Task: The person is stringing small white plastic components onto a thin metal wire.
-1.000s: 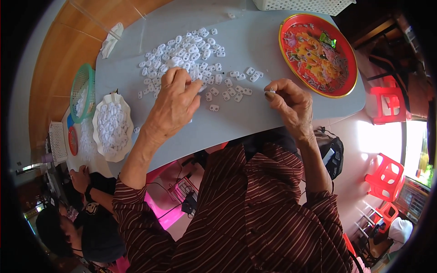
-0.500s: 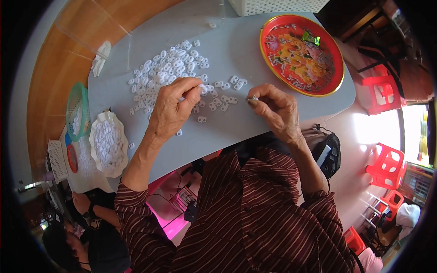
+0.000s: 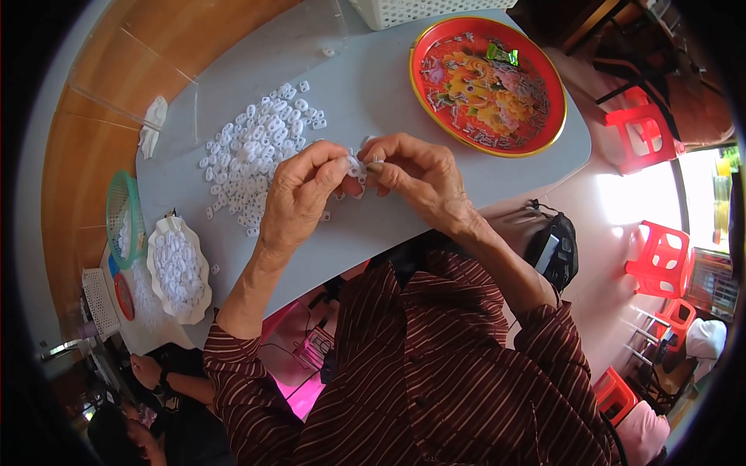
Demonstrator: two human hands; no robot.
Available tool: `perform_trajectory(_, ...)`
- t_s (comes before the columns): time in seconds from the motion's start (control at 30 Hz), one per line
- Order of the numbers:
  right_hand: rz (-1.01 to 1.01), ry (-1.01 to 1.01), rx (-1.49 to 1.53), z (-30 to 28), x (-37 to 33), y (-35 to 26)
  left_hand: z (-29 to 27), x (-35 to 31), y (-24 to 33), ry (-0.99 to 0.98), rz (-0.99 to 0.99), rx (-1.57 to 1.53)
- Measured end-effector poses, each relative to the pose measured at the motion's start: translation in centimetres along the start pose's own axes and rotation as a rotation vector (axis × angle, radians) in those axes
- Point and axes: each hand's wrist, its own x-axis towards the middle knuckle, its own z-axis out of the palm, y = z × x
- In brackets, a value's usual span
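My left hand (image 3: 299, 190) pinches a small white plastic piece (image 3: 355, 166) between thumb and fingertips, above the grey table (image 3: 373, 85). Close against it, my right hand (image 3: 416, 175) is closed in a pinch on a tiny metal pin (image 3: 376, 161); the fingertips of both hands nearly meet at the white piece. Left of my hands spreads a pile of small white plastic pieces (image 3: 260, 140), many with two holes. Several more pieces lie partly hidden under my fingers. Small metal pins are scattered on a round red floral tray (image 3: 556, 116) with a gold rim.
A scalloped white dish (image 3: 203, 291) full of white pieces and a green basket (image 3: 134, 198) stand at the left. A white perforated basket (image 3: 412, 14) is at the far edge. Another person's hand (image 3: 146, 371) shows lower left. Red stools (image 3: 660, 260) stand right.
My right hand has moved left and brought the pin up to the white piece in my left hand. The view has shifted, so the tray and pile appear further left.
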Motion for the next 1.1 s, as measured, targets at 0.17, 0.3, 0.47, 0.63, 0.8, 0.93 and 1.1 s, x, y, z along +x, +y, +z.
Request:
perform_trajectory(0.17, 0.003, 0.048, 0.040, -0.2, -0.2, 0.7, 0.0, -0.2, 0.7, 0.021, -0.054, 0.009)
perform_trajectory(0.3, -0.027, 0.028, 0.022, 0.0, -0.4, 0.5, 0.6, 0.0, 0.1, 0.013, -0.080, -0.009)
perform_trajectory(0.47, -0.075, 0.063, -0.111, -0.3, -0.6, 0.6, 1.4, 0.4, -0.1, 0.133, -0.003, -0.138)
perform_trajectory(0.63, -0.085, 0.087, -0.194, -0.1, -1.1, 0.1, 1.0, 0.5, -0.2, 0.018, -0.097, -0.219)
perform_trajectory(0.8, -0.066, 0.072, -0.156, -0.2, -1.5, 0.1, 1.2, 0.6, -0.6, -0.037, -0.077, -0.183)
perform_trajectory(0.93, -0.057, 0.052, -0.187, -0.3, -1.5, 0.1, 1.2, 0.7, 0.3, -0.061, -0.103, -0.077)
perform_trajectory(1.1, -0.058, 0.066, -0.228, -0.2, -1.7, -0.4, 1.0, 0.8, 1.0, -0.088, -0.017, 0.120)
